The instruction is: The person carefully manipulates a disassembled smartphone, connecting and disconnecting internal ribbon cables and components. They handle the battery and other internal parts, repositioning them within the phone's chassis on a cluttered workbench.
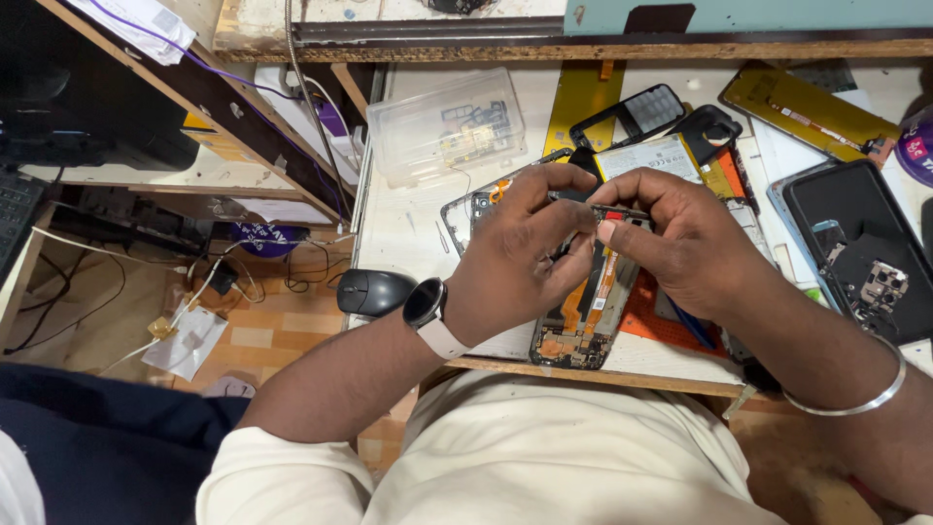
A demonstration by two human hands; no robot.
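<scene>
Two hands meet above an opened phone lying at the near edge of the workbench. Left hand pinches one end of thin tweezers; right hand pinches the other end with a small red-marked part. Best kept low and steady, wrists braced. Phone sits directly beneath both grips.

Opened phone on bench at front edge, under both hands. Parts box behind-left, computer mouse left of phone, back cover right, battery behind.
</scene>
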